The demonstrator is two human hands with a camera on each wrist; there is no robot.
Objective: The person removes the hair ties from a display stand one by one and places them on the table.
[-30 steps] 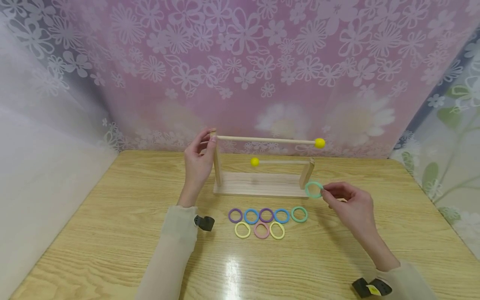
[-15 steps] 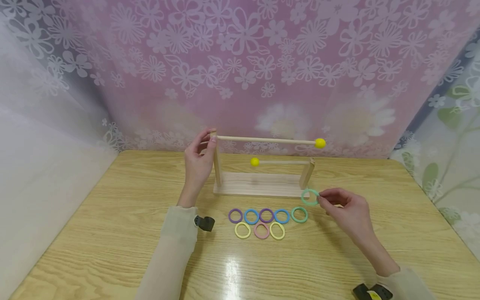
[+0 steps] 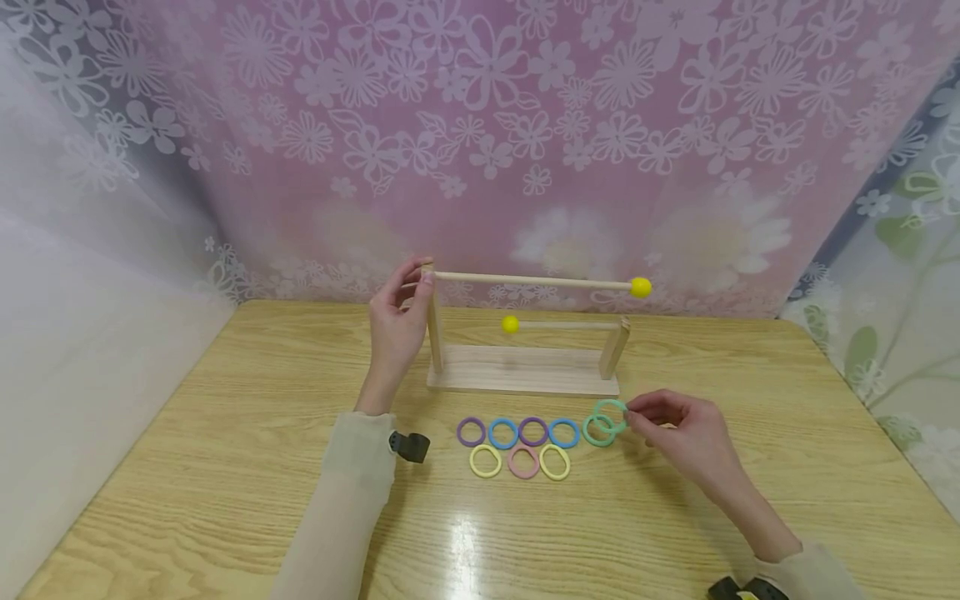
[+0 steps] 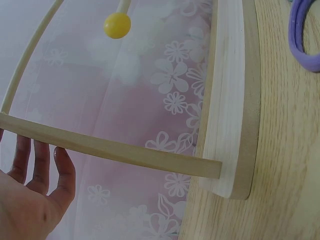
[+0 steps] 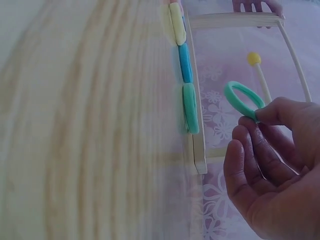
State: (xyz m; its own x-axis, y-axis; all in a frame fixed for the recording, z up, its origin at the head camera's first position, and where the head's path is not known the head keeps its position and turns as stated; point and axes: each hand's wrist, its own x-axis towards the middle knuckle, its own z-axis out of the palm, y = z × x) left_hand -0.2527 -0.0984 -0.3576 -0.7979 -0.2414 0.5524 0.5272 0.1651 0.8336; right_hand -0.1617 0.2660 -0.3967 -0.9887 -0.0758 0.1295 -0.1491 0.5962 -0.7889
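Note:
My right hand (image 3: 690,433) pinches a light green hair tie (image 5: 235,102), a soft-looking ring, between thumb and fingertips. In the head view it overlaps a second green hair tie (image 3: 587,433) on the table; the right wrist view shows the two apart. My left hand (image 3: 397,321) holds the top of the tall left post (image 4: 125,150) of a wooden stand (image 3: 525,371). Its thumb lies on the post's near side, and part of the fingers is hidden behind it. From that post a long rod (image 3: 532,280) runs right to a yellow ball (image 3: 641,287).
A shorter rod (image 3: 566,325) with a yellow ball (image 3: 511,324) points left from the low right post (image 3: 615,348). Before the stand lie several purple, blue, yellow and pink hair ties, such as a yellow one (image 3: 474,468). A flowered curtain (image 3: 480,167) hangs behind the table (image 3: 247,467).
My right hand has moved down and slightly left with the green hair tie, from beside the stand's right end toward the row on the table. The left hand has stayed on the post.

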